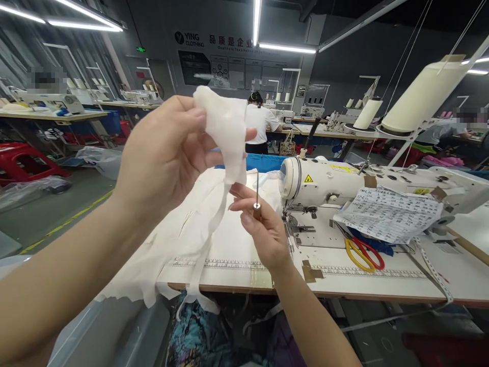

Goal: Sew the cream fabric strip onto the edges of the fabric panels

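The thumb and fingers of the left hand (168,140) are pinching white cloth (231,125) in the upper middle of the frame. Near the center, the right hand (269,232) is curling its fingers around a thin metal tool (257,206). A sewing machine (324,178) is sitting at the right.

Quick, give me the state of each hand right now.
Left hand: closed, grip on the white cloth.
Right hand: closed, holding a thin metal tool, point up; whether it touches the cloth can't be told.
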Motion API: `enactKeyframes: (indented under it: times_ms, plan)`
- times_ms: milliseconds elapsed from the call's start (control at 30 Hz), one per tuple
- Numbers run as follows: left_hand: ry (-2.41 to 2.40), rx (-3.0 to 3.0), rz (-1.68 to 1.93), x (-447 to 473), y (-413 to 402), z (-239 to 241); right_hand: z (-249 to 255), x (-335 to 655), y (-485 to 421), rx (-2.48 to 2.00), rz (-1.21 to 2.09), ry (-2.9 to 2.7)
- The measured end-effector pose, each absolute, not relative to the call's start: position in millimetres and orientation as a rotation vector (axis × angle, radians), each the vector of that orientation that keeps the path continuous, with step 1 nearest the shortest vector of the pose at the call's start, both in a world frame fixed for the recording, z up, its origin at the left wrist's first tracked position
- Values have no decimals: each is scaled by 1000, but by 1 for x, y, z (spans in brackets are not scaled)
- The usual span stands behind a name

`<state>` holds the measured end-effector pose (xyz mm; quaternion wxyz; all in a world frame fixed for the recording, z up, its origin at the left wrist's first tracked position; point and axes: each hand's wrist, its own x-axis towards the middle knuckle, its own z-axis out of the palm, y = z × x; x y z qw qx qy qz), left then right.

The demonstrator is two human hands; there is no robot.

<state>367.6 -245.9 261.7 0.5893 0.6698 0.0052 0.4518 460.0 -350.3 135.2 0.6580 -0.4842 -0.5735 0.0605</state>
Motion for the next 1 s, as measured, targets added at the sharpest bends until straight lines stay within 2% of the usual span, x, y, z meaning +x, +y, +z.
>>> enactKeyframes:
  times_ms: [267,533,667,800,900,1000]
  plan:
    - [-113,1421,921,383,-259,262,138,459,-381,-1012,112,-1245]
    - [-39,1448,734,407,-262,248,143,462,-394,-1315,60,-1400]
    - [167,1375,492,410,-239,210,134,464,-410,-1375,106,-1283]
    - [226,1541,379,391,-239,146,127,467,-426,-1361,204,-1051]
    - [91,1817,87,367,-260,104,121,471,-439,-1443,113,-983]
    - [4,1839,-151,344,-276,92,109,476,-459,-1618,-67,-1024]
